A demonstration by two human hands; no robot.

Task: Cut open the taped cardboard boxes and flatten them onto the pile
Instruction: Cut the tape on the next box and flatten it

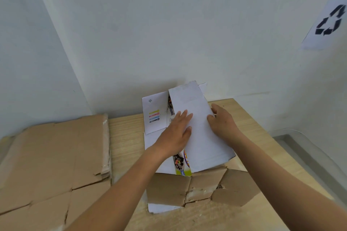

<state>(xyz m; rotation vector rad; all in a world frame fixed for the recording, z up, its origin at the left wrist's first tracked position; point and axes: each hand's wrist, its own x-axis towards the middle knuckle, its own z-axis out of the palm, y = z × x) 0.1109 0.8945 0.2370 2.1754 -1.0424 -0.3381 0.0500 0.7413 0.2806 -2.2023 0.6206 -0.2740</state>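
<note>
Two hands are on one white box [201, 142], which lies nearly flat on top of one torn brown box [174, 187] on the wooden table [125, 142]. The left hand [176, 131] presses down on it with straight fingers. The right hand [223, 124] holds its right edge, thumb on top, fingers bent round. One pile [52, 155] of flat brown cardboard sits to the left. One recycling sign [326, 20] is on the wall.

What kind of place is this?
Probably a recycling corner. A paper recycling sign hangs on the wall, a pile of flattened cardboard lies on the wooden table, and a white printed box sits opened beside it.
</note>
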